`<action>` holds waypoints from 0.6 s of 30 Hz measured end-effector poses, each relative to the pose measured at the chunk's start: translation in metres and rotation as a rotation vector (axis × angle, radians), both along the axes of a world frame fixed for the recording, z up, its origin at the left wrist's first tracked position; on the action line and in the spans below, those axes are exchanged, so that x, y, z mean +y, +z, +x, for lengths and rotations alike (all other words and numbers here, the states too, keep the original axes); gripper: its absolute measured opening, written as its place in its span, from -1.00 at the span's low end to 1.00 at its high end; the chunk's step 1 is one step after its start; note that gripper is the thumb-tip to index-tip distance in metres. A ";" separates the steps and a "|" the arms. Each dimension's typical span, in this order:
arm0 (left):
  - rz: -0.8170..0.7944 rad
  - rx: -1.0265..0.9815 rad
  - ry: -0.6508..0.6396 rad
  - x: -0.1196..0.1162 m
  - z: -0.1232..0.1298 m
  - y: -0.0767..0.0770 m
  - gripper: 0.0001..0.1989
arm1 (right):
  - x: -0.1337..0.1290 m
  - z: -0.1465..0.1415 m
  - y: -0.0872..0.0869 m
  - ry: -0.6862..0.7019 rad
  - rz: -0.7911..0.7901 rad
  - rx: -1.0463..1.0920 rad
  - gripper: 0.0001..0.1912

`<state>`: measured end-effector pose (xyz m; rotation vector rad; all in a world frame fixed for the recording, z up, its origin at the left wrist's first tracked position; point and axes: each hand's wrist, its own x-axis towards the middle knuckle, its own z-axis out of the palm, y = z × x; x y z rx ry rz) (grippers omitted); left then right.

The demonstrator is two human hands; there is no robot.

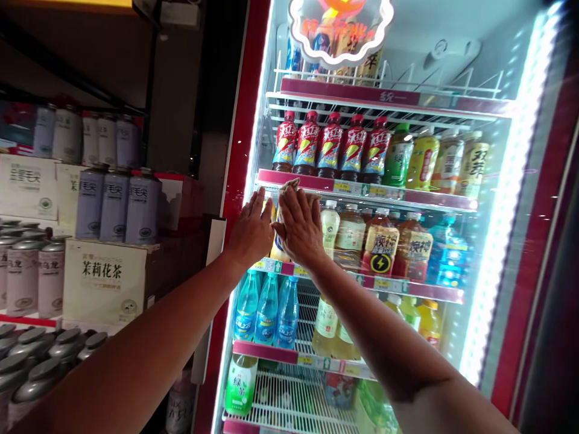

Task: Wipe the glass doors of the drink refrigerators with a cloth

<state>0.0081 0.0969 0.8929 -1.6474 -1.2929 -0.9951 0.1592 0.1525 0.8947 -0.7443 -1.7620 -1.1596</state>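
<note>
A glass-door drinks fridge stands in front of me, its glass door closed over lit shelves. My right hand lies against the glass at the height of the middle shelf, holding a beige cloth under its palm and fingers. Most of the cloth is hidden by the hand; folds of it stick out above the fingertips and beside them. Just to the left, my left hand rests flat on the door near its left edge, fingers stretched out and nothing in it. Its fingertips are close to the right hand's thumb.
Behind the glass stand red-capped bottles, blue bottles and a green tea bottle. A round lit sign hangs at the top. To the left, a display holds lilac cans, silver-topped cans and a tea carton.
</note>
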 end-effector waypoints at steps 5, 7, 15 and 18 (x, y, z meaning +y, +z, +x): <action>-0.015 -0.037 0.023 -0.007 -0.005 0.003 -0.40 | 0.000 0.004 -0.002 0.041 0.012 -0.024 -0.36; -0.028 -0.041 0.050 -0.015 -0.005 0.006 -0.44 | 0.002 -0.005 0.002 0.073 0.020 0.050 -0.35; 0.032 0.007 0.148 -0.041 -0.010 0.007 -0.55 | 0.000 -0.037 0.004 0.190 0.002 -0.105 -0.39; 0.089 -0.018 0.159 -0.039 -0.026 0.001 -0.46 | -0.002 -0.032 0.003 0.203 0.006 -0.202 -0.39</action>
